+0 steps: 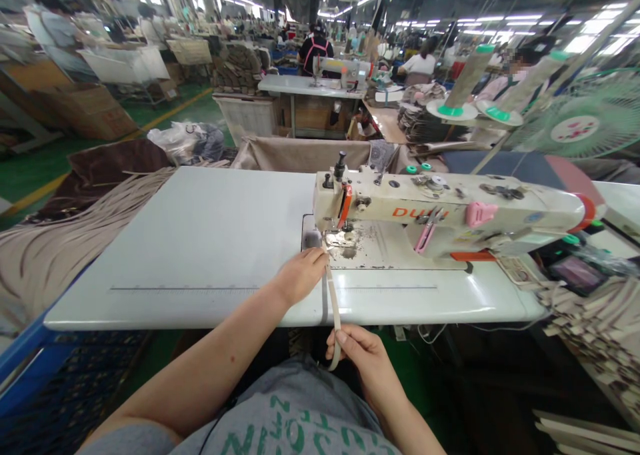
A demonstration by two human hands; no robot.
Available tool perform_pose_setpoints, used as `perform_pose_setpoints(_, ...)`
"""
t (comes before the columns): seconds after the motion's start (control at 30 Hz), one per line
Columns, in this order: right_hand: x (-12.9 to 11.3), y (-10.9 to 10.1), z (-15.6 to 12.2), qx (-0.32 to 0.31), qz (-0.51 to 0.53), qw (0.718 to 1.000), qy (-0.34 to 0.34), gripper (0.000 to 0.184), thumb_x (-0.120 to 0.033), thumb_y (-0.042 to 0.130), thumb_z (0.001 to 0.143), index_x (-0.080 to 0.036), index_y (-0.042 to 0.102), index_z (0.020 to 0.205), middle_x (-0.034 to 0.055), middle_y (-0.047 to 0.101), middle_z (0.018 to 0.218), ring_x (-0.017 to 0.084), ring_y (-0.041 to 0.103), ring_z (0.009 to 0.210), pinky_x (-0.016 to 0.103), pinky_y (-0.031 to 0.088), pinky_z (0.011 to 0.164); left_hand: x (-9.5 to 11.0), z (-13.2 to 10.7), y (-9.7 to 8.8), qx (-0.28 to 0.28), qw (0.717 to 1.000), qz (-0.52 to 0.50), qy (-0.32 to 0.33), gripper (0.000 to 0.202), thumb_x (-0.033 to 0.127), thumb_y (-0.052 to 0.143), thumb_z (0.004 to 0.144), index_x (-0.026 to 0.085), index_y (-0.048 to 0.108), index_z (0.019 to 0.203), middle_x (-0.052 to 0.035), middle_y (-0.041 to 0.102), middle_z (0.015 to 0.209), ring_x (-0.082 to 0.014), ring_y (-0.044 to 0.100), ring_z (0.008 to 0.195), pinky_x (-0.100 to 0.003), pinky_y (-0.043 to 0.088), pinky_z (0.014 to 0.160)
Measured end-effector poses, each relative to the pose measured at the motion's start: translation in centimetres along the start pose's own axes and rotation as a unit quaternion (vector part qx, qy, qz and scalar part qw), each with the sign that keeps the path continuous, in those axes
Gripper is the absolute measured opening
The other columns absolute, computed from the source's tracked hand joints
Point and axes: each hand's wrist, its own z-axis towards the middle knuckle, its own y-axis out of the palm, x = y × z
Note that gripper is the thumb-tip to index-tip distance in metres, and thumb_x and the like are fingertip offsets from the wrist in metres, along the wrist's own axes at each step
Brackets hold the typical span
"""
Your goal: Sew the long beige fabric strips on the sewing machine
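A narrow beige fabric strap [334, 302] runs from under the needle area of the sewing machine [450, 205] toward me and over the table's front edge. Close to the presser foot, my left hand [304, 275] has its fingers together on the strap. Below the front edge, my right hand [357, 350] pinches the strap between thumb and fingers, and the lower end curls beneath it. The strap's far end is hidden around the presser foot and my left fingertips.
Long beige strips [65, 248] hang off the left of the white table [210, 235]. More strips [605, 335] are piled at right. Pink snips [425, 237] rest against the machine. Thread cones [467, 78] and a green fan [585, 118] stand behind right. Co-workers sit farther back.
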Motion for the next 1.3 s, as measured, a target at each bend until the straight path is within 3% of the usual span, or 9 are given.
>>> perform_pose_setpoints(0.23,-0.2,0.2,0.0,0.009,0.003,1.000,-0.003,0.036,-0.051,0.078,0.084,-0.016,0.080,0.079,0.0045,0.073,0.067,0.016,0.062,0.063,0.027,0.048,0.064,0.0,0.0,0.1,0.025,0.999,0.020,0.013,0.015,0.018,0.046,0.102,0.016,0.059,0.109,-0.0105,0.065,0.115,-0.0239,0.060,0.119,-0.039,0.050,0.108)
perform_pose_setpoints(0.5,-0.3,0.4,-0.1,0.006,0.002,1.000,0.000,0.038,-0.054,0.078,0.082,-0.016,0.080,0.076,0.0045,0.072,0.066,0.017,0.061,0.063,0.028,0.047,0.063,-0.1,0.0,0.4,0.020,1.000,0.011,0.008,0.019,0.019,0.043,0.103,0.017,0.058,0.114,-0.0113,0.064,0.121,-0.0243,0.059,0.124,-0.041,0.052,0.108)
perform_pose_setpoints(0.93,-0.3,0.3,-0.2,0.004,-0.018,1.000,0.001,0.041,-0.056,0.077,0.083,-0.016,0.078,0.073,0.0047,0.071,0.064,0.016,0.058,0.061,0.028,0.045,0.063,0.0,0.7,0.4,0.035,0.999,0.013,-0.023,0.026,0.019,0.048,0.099,0.015,0.053,0.124,-0.0138,0.059,0.133,-0.0253,0.053,0.131,-0.041,0.042,0.117)
perform_pose_setpoints(1.13,-0.4,0.3,-0.2,-0.012,0.005,1.000,0.007,0.041,-0.055,0.077,0.082,-0.016,0.077,0.073,0.0052,0.069,0.065,0.017,0.058,0.062,0.029,0.045,0.063,0.1,0.2,0.3,0.033,0.999,0.004,-0.017,0.021,0.018,0.043,0.102,0.016,0.056,0.119,-0.0121,0.063,0.123,-0.0242,0.059,0.122,-0.041,0.050,0.110)
perform_pose_setpoints(1.3,-1.3,0.6,-0.3,-0.046,-0.031,0.997,-0.044,0.042,-0.054,0.073,0.086,-0.017,0.074,0.066,0.0029,0.063,0.067,0.017,0.053,0.066,0.030,0.042,0.066,0.3,0.0,-0.3,0.036,0.999,0.012,0.013,0.019,0.017,0.042,0.102,0.017,0.060,0.110,-0.0109,0.065,0.117,-0.0245,0.060,0.118,-0.042,0.050,0.108)
